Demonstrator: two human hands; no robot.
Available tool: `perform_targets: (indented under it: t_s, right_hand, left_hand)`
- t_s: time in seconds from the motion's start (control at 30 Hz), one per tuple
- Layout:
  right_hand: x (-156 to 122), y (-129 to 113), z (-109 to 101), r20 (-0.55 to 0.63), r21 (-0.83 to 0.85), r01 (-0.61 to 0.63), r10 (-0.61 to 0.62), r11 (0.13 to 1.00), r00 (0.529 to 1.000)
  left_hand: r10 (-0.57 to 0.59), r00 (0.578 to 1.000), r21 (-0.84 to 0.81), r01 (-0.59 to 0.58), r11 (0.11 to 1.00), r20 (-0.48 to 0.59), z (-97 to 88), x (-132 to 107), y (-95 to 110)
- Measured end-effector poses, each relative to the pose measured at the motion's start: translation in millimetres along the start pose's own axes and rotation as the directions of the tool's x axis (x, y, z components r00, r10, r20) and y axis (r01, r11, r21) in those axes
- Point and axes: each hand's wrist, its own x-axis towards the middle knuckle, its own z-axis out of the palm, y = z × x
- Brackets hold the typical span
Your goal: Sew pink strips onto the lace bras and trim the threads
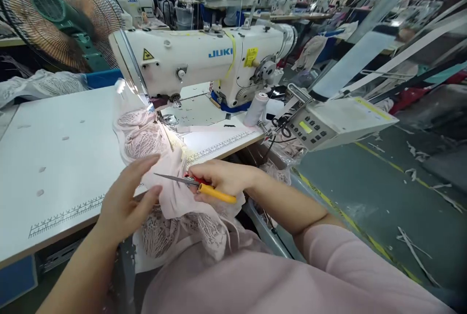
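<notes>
My right hand (pixel 222 180) is closed around a pair of scissors (pixel 215 193) with a yellow handle and some red near the fingers. Their pointed blades aim left, over a pale pink lace garment (pixel 170 194). At the garment's left edge is my left hand (pixel 126 202), thumb and fingers apart, the fingertips beside or touching the cloth; its lower fingers are hidden. The garment runs from my lap over the table edge. Its upper lace part (pixel 144 134) lies by the presser foot (pixel 170 119) of a white sewing machine (pixel 189 56).
A control box (pixel 317 126) with buttons juts out at the right, near a thread cone (pixel 256 108). The white table (pixel 65 158) has printed rulers along its front edge. A large fan (pixel 62 17) stands back left. Fabric scraps litter the green floor (pixel 350 182).
</notes>
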Motion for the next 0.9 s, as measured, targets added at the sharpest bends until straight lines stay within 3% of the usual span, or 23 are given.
perform_targets:
  t_s: [0.03, 0.1, 0.17, 0.27, 0.4, 0.5, 0.6, 0.67, 0.73, 0.8, 0.9]
  right_hand:
    - [3.7, -5.0, -5.1, 0.058, 0.067, -0.007, 0.003, 0.998, 0.998]
    - [10.1, -7.5, -8.5, 0.083, 0.206, -0.039, 0.022, 0.978, 0.996]
    - [12.7, -1.5, -5.9, 0.021, 0.266, -0.084, 0.082, 0.960, 0.996]
    - [7.2, 15.2, 0.4, -0.139, 0.061, -0.263, 0.269, 0.963, 0.953]
    - [-8.2, 31.8, -7.1, -0.345, -0.233, -0.526, 0.436, 0.818, 0.831]
    - [-10.5, 39.3, -34.8, -0.472, -0.360, -0.649, 0.469, 0.670, 0.746]
    - [-1.4, 48.6, -72.2, -0.510, -0.442, -0.710, 0.497, 0.549, 0.702]
    - [6.2, 53.5, -91.1, -0.500, -0.468, -0.718, 0.515, 0.515, 0.696]
    - [12.2, 54.2, -96.0, -0.506, -0.485, -0.703, 0.489, 0.520, 0.710]
    - [17.8, 50.7, -82.3, -0.521, -0.496, -0.658, 0.412, 0.567, 0.748]
    - [29.6, 44.2, -33.6, -0.472, -0.499, -0.514, 0.279, 0.698, 0.836]
  left_hand:
    - [0.047, 0.993, -0.021, -0.045, 0.999, 0.110, -1.0, 11.4, 2.9]
    - [0.065, 0.936, -0.088, -0.036, 0.995, 0.346, 0.3, 29.5, 5.6]
    - [-0.007, 0.904, -0.100, 0.056, 0.993, 0.428, 4.1, 38.8, 4.8]
    - [-0.123, 0.949, -0.052, 0.144, 0.988, 0.292, 5.8, 39.3, 2.3]
    - [-0.188, 0.961, 0.022, 0.187, 0.982, 0.201, -10.9, 34.1, 4.4]
    - [-0.248, 0.953, 0.034, 0.246, 0.969, 0.171, -29.5, 36.9, 5.6]
    - [-0.338, 0.932, -0.011, 0.342, 0.939, 0.133, -42.9, 45.0, -1.4]
    - [-0.413, 0.905, -0.049, 0.419, 0.906, 0.104, -47.1, 49.9, -10.4]
    - [-0.468, 0.880, -0.101, 0.475, 0.874, 0.084, -47.8, 52.1, -20.5]
    - [-0.486, 0.871, -0.154, 0.491, 0.858, 0.072, -46.0, 51.9, -29.0]
    - [-0.485, 0.873, -0.197, 0.486, 0.851, 0.058, -40.4, 50.6, -35.4]
